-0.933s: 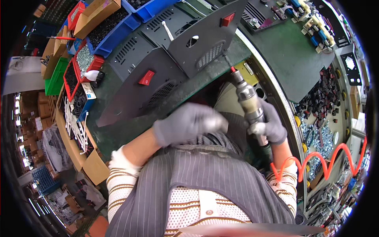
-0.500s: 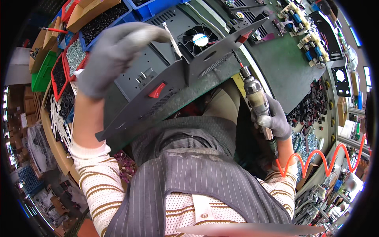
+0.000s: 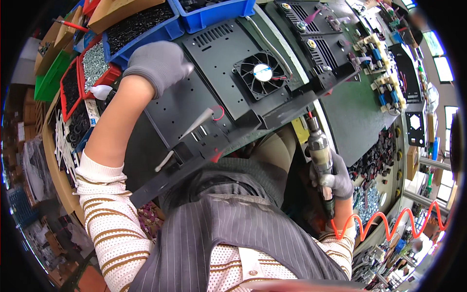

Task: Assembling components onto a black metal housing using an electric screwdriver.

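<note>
My left hand (image 3: 158, 65), in a grey glove, hovers above the far left of a black metal chassis plate (image 3: 214, 87). Its fingers curl under, and what they hold, if anything, is hidden. My right hand (image 3: 336, 177), also gloved, is wrapped around a pneumatic screwdriver (image 3: 320, 153) whose bit points away from me. A fan (image 3: 261, 74) with a round label sits on the plate. Along the near edge runs a long black front panel (image 3: 180, 175), seen nearly edge-on, with a red switch (image 3: 216, 155) low on it. Near it a white cable (image 3: 197, 122) lies across the plate.
Blue bins (image 3: 217, 17) and red trays (image 3: 104, 78) of small screws stand at the far left. More black plates (image 3: 316, 48) and white-and-blue connector assemblies (image 3: 382, 73) lie at the far right. An orange coiled hose (image 3: 389, 226) trails right from the screwdriver.
The front panel has turned from showing its face to nearly edge-on. My left hand has shifted right over the plate; the screwdriver in my right hand has dropped slightly toward me.
</note>
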